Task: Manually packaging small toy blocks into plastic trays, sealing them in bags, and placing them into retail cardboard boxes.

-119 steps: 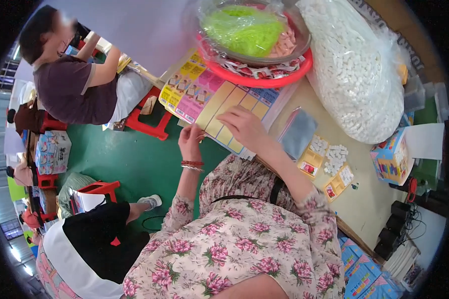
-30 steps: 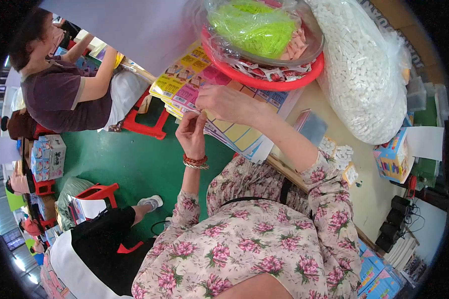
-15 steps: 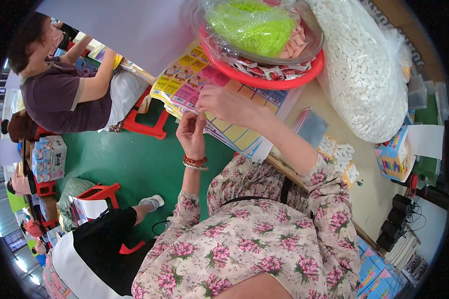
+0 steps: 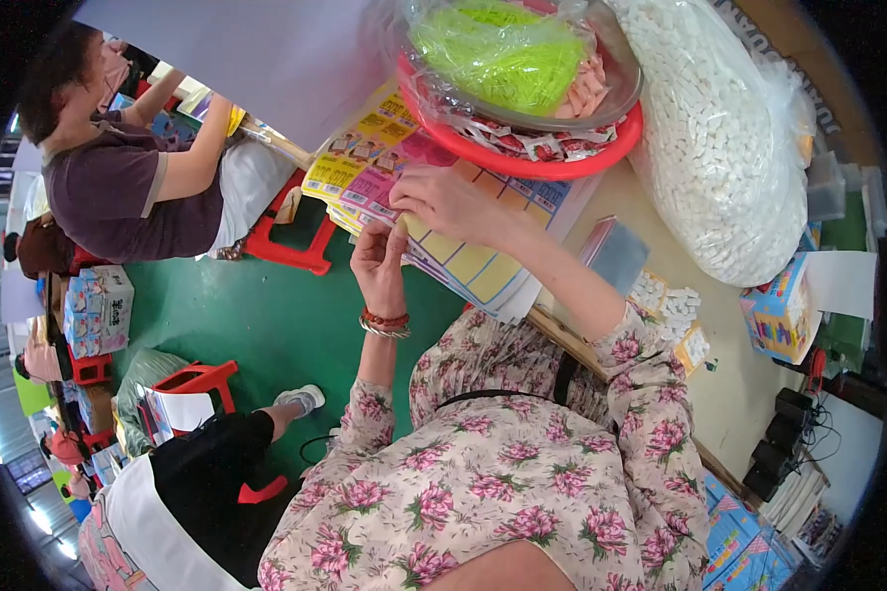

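Observation:
My left hand (image 4: 378, 266), with a red beaded bracelet and a pale twisted one at the wrist, is closed in a pinch at the near left edge of the printed sheets (image 4: 468, 264). A small pale-yellow bit shows at its thumb tip, too small to name. Just right of it and over the sheets, my right hand (image 4: 453, 205) has its fingers bent together, almost touching the left fingertips. What it holds, if anything, is hidden. The stacked sheets carry yellow, pink and blue panels and overhang the table edge.
Beyond the sheets, a red basin (image 4: 601, 163) holds a bowl with bagged lime-green pieces (image 4: 503, 54). A large clear bag of white pieces (image 4: 715, 148) stands to the right. Small white blocks (image 4: 675, 305) lie on the table (image 4: 724, 404). Another person (image 4: 133, 187) sits far left.
Both hands stay together at the sheets, with only slight finger movement. A pale-yellow bit now shows at the left thumb tip. The whole view has shifted slightly.

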Available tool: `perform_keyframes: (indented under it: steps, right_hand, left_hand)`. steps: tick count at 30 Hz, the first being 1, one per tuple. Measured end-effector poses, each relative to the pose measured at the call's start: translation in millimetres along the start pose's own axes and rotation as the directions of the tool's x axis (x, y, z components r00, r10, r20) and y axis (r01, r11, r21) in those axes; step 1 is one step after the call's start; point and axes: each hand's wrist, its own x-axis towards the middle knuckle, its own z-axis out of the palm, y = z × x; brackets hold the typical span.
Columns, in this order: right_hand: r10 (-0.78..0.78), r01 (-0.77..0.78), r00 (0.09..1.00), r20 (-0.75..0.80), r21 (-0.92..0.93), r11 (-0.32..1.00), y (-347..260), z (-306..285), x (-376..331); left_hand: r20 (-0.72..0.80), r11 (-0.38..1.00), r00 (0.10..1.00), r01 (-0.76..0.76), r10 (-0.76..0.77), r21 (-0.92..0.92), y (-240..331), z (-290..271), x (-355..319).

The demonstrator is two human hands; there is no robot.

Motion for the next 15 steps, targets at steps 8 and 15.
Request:
perform_keyframes:
  steps: [8, 15]
  right_hand:
    - [0.001, -0.004, 0.996, 0.093, 0.031, 1.0, -2.7, 9.8, -11.6]
    - [0.009, 0.001, 0.987, 0.162, -0.062, 0.998, -6.5, 16.8, -1.4]
  left_hand:
    - [-0.135, 0.999, 0.991, 0.027, -0.023, 0.023, 0.3, -2.9, -18.0]
    - [-0.053, 0.994, 0.996, 0.072, -0.068, 0.088, 0.6, -20.0, -17.5]
